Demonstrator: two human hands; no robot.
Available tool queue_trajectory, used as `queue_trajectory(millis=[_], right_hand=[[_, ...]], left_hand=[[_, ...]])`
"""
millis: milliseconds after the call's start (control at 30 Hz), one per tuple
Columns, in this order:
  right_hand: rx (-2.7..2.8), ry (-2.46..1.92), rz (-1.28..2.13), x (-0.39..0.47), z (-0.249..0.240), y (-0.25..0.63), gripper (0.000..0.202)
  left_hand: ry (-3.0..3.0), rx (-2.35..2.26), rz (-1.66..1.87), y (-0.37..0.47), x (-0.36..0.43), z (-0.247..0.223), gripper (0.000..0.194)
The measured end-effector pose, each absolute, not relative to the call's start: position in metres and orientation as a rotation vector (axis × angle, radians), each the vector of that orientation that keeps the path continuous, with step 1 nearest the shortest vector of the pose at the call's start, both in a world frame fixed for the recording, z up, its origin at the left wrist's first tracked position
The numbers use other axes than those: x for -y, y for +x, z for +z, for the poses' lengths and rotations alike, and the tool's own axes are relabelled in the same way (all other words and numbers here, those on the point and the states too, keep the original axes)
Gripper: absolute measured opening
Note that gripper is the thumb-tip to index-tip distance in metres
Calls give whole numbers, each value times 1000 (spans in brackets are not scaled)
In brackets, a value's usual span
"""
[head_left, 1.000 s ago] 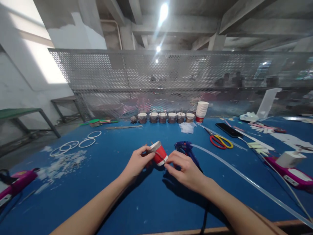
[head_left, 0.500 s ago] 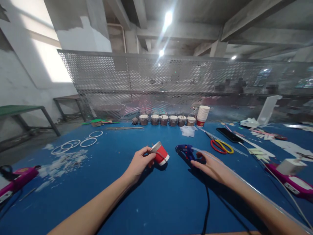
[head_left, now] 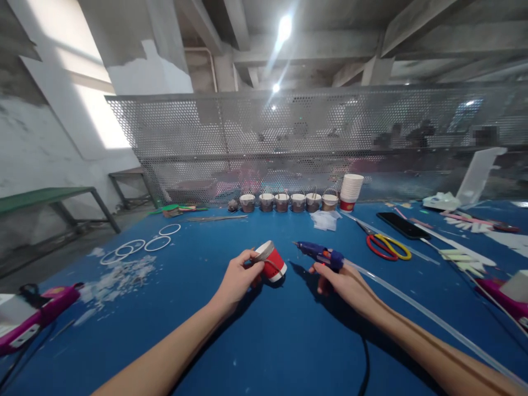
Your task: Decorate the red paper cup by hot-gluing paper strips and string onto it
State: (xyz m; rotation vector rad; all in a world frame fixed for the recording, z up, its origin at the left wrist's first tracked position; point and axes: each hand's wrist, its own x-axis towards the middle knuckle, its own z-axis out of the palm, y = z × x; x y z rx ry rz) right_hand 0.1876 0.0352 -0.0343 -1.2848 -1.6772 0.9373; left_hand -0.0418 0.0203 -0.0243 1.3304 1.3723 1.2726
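My left hand is closed on a red and white paper cup, pinching it near the rim. The cup is tilted, with a grey-brown band around its top and a thin strand across its side. To its right, my right hand is wrapped round the grip of a blue hot glue gun. The gun's nozzle points left toward the cup, apart from it. A long clear glue stick runs out of the gun's back over my right forearm.
Several wrapped cups line the back beside a stack of paper cups. Scissors and a phone lie right. White rings, scraps and a pink power strip lie left.
My right hand has closed round the glue gun and raised it off the table, turning its nozzle toward the cup. My left hand still holds the cup. The view has shifted slightly.
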Motion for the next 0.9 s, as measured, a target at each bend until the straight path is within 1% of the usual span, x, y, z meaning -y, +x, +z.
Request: queue_trajectory(millis=[100, 200, 333, 600, 767, 900], right_hand=[[1743, -1235, 951, -19, -31, 185, 31], [1846, -1159, 797, -9, -29, 182, 25], [1947, -1073, 681, -5, -29, 179, 24], [2038, -1076, 451, -10, -45, 175, 26], [2132, -997, 423, -11, -52, 178, 31], [2105, -1027, 341, -12, -50, 181, 31]], left_hand=[[1408, -1399, 1301, -38, -20, -24, 12], [1517, -1414, 1303, -35, -19, -23, 14], [1592, -1426, 1296, -31, -17, -22, 15], [1692, -1444, 1283, -33, -19, -29, 14], [1713, -1457, 1266, -35, -20, -30, 16], [1709, -1433, 1277, -34, -19, -29, 17]])
